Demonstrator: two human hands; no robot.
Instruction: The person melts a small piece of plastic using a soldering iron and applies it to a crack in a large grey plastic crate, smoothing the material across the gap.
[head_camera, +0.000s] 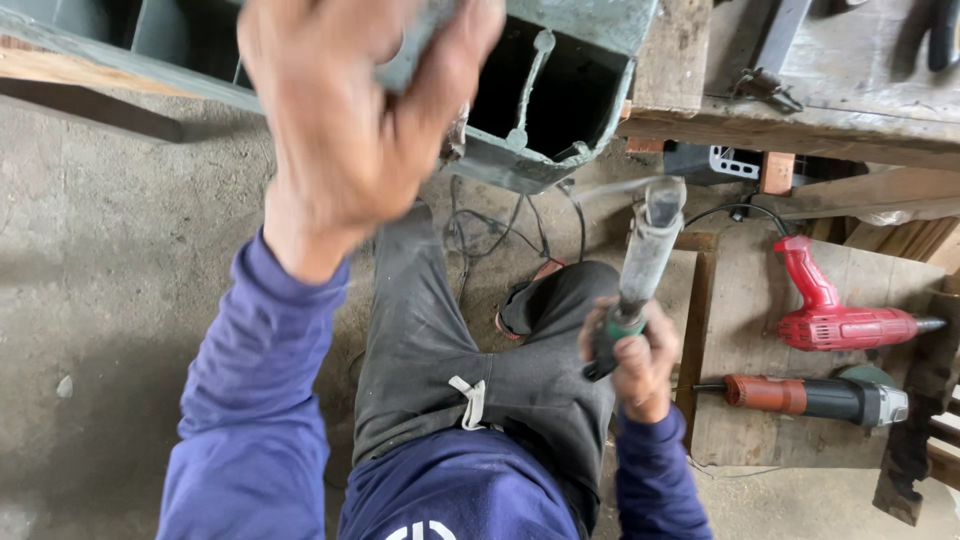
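Observation:
My left hand (350, 120) is raised close to the camera and grips the edge of a grey-green hollow metal frame (560, 100) that lies across the top of the view. Its open end shows a dark inside with a thin rod in it. My right hand (635, 365) is lower, to the right, closed around the green handle of a dusty grey hand tool (645, 250). The tool points up towards the frame's open end, its tip blurred. I wear blue sleeves and dark grey trousers.
A red power drill (835, 310) and an orange-and-black angle grinder (815, 397) lie on a wooden board (740, 340) at the right. A worn wooden bench (820, 110) runs along the upper right. Black cables (500, 230) trail over the concrete floor (110, 300).

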